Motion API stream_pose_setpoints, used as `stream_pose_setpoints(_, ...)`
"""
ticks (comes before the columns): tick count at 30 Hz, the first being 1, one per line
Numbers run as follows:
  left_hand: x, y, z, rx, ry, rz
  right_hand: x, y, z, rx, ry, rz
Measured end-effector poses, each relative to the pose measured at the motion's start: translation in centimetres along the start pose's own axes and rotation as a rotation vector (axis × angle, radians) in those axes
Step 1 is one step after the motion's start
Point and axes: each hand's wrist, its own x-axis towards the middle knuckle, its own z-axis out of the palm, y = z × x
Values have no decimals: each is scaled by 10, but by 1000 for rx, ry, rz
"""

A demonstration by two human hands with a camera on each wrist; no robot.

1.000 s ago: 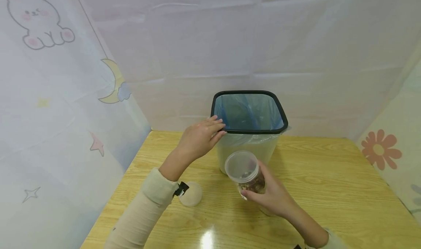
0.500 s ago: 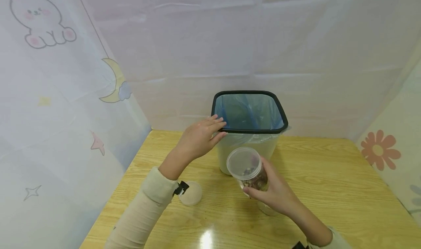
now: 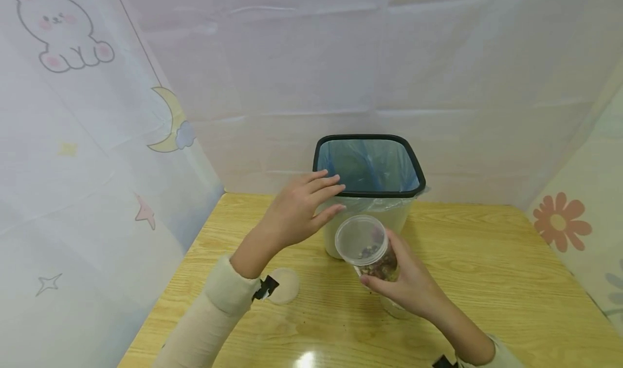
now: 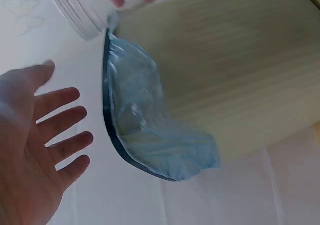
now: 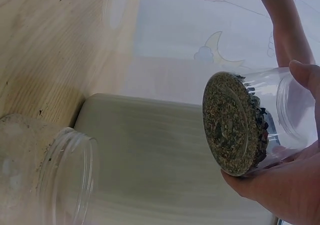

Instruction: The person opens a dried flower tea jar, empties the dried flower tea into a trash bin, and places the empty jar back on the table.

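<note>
Wood-grain desk [image 3: 486, 271] supports lined bin [image 3: 391, 216]; right grip [image 3: 411, 287] holds part-filled clear jar [image 3: 362, 243]; left grip [image 3: 297, 210], straight-fingered, is near bin.

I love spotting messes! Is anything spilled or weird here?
Yes: dark specks lie loose on the table near the standing jar. They might be spilled, because small dark bits sit inside the held jar.

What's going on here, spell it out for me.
A person's right hand holds an open clear jar, partly filled with dried bits, off the table in front of a bag-lined bin. The left hand is spread beside the bin, holding nothing. A second jar stands on the table; a pale disc lies nearby.
</note>
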Motion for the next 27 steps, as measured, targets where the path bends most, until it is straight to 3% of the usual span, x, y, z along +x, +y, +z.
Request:
stream_pose_setpoints(5,0,12,-3,-63,44,104,0,-1,0,12,-5,-16)
stream_pose_setpoints(10,-1,21,-5,-101,49,135,1,-1,1,35,-4,-33)
stream_pose_setpoints(15,-4,32,-7,-156,-11,128,2,0,4,53,-10,-42)
stream_pose_setpoints(20,-6,44,-8,-188,-66,166,1,1,6,76,-23,-56)
stream_pose_setpoints(27,-10,50,-4,-218,-136,183,-2,2,7,67,-24,-44)
